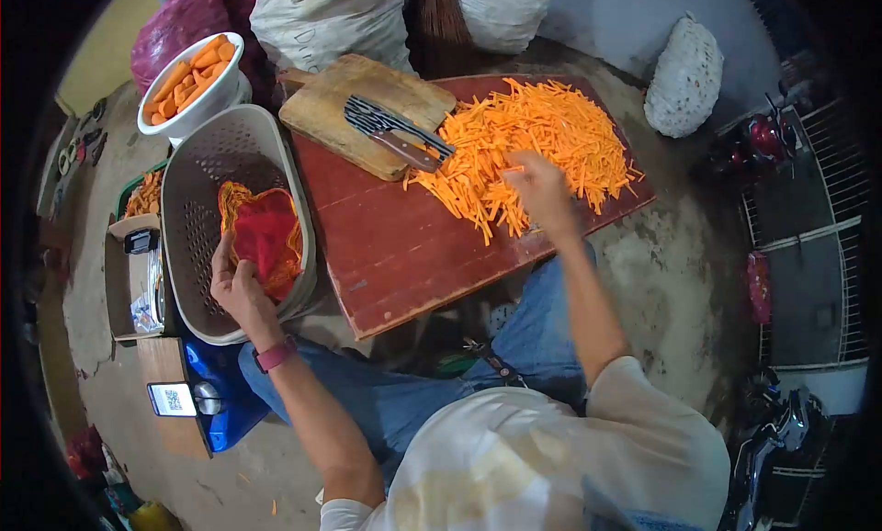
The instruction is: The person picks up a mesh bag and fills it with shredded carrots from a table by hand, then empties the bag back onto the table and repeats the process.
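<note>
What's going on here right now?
A person sits at a low red table, right hand at a heap of orange carrot sticks; whether it grips any is unclear. The left hand is at a red, orange-edged cloth inside a grey basket. A brown-handled blade lies across the wooden board. Uncut carrots fill a white bowl beyond the basket.

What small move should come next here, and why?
Probably, the right hand should gather some carrot sticks: it is already at the near side of their pile, while the left hand is at the red material inside the basket.
</note>
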`<act>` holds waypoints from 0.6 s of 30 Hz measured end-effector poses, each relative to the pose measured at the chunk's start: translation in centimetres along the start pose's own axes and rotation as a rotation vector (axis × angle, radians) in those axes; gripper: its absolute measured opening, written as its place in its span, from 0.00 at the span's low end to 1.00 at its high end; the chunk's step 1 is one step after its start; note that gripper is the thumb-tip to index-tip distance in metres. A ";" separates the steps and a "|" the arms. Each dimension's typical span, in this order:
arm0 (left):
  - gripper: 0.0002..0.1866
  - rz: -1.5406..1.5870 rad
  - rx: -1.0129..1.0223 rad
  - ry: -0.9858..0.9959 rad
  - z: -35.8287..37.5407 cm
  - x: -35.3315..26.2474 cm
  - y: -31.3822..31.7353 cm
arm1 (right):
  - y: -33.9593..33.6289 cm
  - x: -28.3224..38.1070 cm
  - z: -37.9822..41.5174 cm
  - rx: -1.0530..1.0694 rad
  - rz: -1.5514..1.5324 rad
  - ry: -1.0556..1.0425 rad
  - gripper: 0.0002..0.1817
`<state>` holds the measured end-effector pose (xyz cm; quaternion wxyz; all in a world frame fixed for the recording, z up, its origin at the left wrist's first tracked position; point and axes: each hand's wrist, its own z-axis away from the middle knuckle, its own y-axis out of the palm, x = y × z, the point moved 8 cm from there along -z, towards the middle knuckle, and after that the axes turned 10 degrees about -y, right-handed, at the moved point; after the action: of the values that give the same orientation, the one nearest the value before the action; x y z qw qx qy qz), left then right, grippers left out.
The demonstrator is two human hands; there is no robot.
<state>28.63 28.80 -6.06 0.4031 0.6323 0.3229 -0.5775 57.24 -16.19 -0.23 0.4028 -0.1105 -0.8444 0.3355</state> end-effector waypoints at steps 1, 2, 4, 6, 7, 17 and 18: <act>0.32 0.002 0.015 -0.029 0.1 0.1 0.0 | -3.7 -2.0 0.6 -0.027 0.090 0.217 0.23; 0.33 0.002 0.029 -0.059 0.3 0.1 0.1 | -6.8 -6.1 0.9 -0.054 0.367 0.120 0.26; 0.33 -0.003 0.029 -0.066 0.8 -0.6 0.6 | -11.3 -15.4 1.3 0.009 0.579 0.174 0.39; 0.33 -0.007 0.040 -0.061 0.9 -0.7 1.0 | -13.8 -21.5 1.6 0.041 0.636 0.360 0.50; 0.32 -0.009 0.047 -0.052 0.5 -0.2 0.7 | -14.3 -23.5 1.6 0.049 0.592 0.427 0.55; 0.33 -0.048 0.047 -0.058 0.6 -0.6 1.1 | -10.8 -24.2 -1.4 0.096 0.304 0.566 0.73; 0.33 -0.045 0.051 -0.045 0.6 -0.5 1.2 | -10.3 -23.6 -1.3 0.103 0.294 0.560 0.73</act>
<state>29.36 27.77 -5.41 0.3811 0.6216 0.3131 -0.6085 74.41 -34.11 -7.20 0.5716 -0.2987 -0.6578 0.3890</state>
